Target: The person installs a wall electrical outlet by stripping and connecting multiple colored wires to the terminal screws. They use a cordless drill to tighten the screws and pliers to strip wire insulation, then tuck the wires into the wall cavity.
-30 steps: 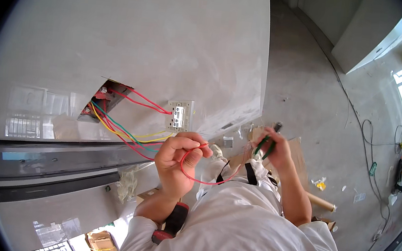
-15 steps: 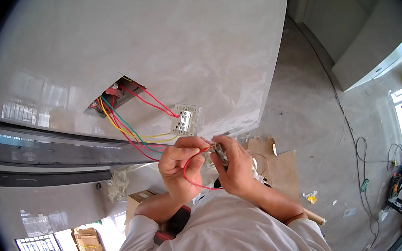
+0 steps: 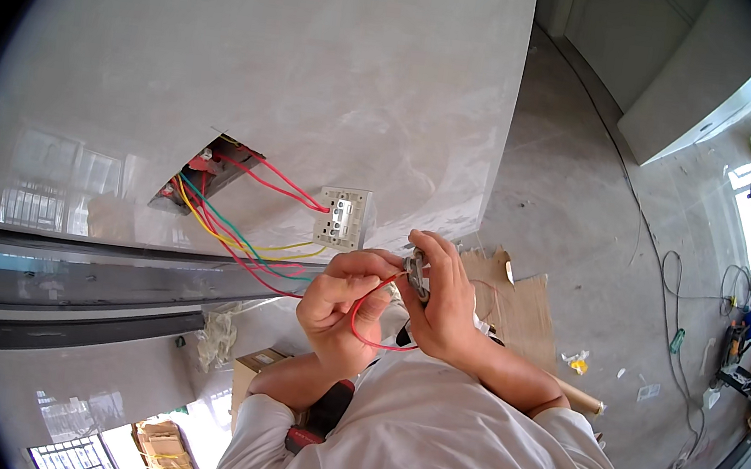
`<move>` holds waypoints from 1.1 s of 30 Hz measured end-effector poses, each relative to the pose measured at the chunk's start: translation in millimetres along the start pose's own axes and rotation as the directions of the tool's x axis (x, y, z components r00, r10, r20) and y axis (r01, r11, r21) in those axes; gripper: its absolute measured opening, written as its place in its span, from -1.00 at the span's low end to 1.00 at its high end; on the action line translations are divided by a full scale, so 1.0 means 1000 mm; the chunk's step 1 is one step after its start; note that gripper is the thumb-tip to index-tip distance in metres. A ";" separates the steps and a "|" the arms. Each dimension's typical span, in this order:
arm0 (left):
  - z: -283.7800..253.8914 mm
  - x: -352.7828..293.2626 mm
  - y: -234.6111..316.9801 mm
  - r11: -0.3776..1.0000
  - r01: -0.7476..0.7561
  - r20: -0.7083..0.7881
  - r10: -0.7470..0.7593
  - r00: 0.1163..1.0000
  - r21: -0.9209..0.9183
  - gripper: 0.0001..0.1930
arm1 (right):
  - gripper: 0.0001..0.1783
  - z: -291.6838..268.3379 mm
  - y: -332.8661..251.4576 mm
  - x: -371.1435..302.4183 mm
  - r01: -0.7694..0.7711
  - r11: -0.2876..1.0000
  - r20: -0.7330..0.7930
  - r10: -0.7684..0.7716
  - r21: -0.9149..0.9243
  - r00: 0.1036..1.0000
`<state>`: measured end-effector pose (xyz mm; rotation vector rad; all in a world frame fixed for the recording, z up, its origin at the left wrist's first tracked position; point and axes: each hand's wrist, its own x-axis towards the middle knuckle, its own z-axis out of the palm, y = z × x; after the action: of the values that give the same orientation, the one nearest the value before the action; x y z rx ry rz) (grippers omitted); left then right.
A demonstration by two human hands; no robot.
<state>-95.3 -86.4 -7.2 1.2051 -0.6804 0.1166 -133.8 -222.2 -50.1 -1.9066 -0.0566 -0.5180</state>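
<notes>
A red wire (image 3: 356, 322) loops round between my hands. My left hand (image 3: 344, 310) is closed, pinching it near the stripped-looking end. In my right hand (image 3: 443, 312) I grip metal pliers (image 3: 416, 274), their head close to the wire's end; whether the jaws touch it I cannot tell. To the left of my hands hangs a white socket plate (image 3: 342, 219), its back turned up, with red wires attached at its left side. More red, yellow and green wires (image 3: 241, 236) run from a recessed box (image 3: 212, 171) in the grey wall toward the plate and my left hand.
A dark ledge (image 3: 88, 322) runs along the wall at the left. Flattened cardboard (image 3: 523, 321) lies on the floor to the right. A cable (image 3: 632, 194) snakes across the floor toward tools at the far right. A red-and-black power tool (image 3: 323, 414) is beside my left arm.
My right hand and the pliers have turned, with the fingers lifted higher and the pliers' head more upright. The left hand keeps its pinch on the wire. The view has shifted slightly.
</notes>
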 end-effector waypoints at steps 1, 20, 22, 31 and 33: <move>0.000 0.000 -0.001 1.000 -0.005 0.000 0.005 1.000 0.000 -0.75 | -0.08 0.000 0.000 0.000 0.003 1.000 -0.004 -0.003 -0.003 1.000; 0.009 -0.001 0.000 0.998 -0.005 -0.034 0.008 0.999 0.066 -0.87 | -0.16 0.002 0.006 -0.004 -0.028 0.999 0.002 0.028 -0.039 1.000; 0.009 -0.002 -0.001 0.998 -0.006 -0.033 0.008 0.999 0.065 -0.87 | -0.16 0.002 0.007 -0.005 -0.027 0.998 -0.005 0.026 -0.055 1.000; 0.007 -0.004 -0.001 0.998 0.007 -0.027 -0.006 1.000 0.060 -0.87 | -0.25 0.003 0.006 -0.006 -0.024 0.998 -0.031 0.022 -0.057 0.999; 0.007 -0.003 -0.002 0.998 0.011 -0.021 -0.010 1.000 0.067 -0.87 | -0.42 0.002 0.009 -0.007 -0.016 0.999 -0.022 0.015 -0.051 1.000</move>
<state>-100.0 -92.1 -9.1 1.2697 -0.6565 0.1435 -136.7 -222.6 -61.0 -1.9491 -0.0140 -0.5340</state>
